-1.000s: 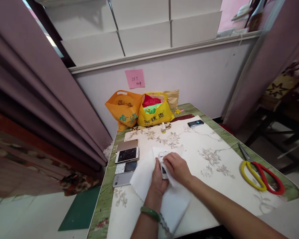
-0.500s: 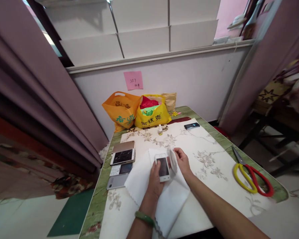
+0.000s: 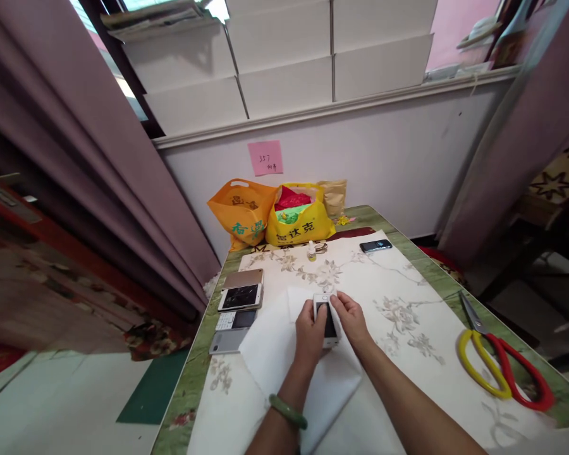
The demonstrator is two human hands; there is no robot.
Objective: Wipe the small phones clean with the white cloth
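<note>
A white smartphone (image 3: 330, 322) with a dark screen is between my hands above the table. My left hand (image 3: 310, 332) wraps its left side, thumb lying on the screen. At the phone's upper right edge, my right hand (image 3: 353, 319) grips with the thumb in front and the fingers curled behind, partly hidden. Beneath both hands a white cloth (image 3: 277, 328) is spread, and part of it may be behind the phone, though I cannot tell. A green bangle (image 3: 288, 412) circles my left wrist.
Left of the cloth lie several phones, among them one with a cracked screen (image 3: 240, 297) and a keypad phone (image 3: 234, 320). A small bottle (image 3: 312, 251), a black phone (image 3: 375, 245), an orange bag (image 3: 241, 215) and a yellow bag (image 3: 301, 230) are farther back. Large scissors (image 3: 500, 363) lie at right.
My right hand has left the lifted cloth part beside the phone and now grips the phone's upper right edge. That cloth part no longer shows. The camera view has shifted slightly.
</note>
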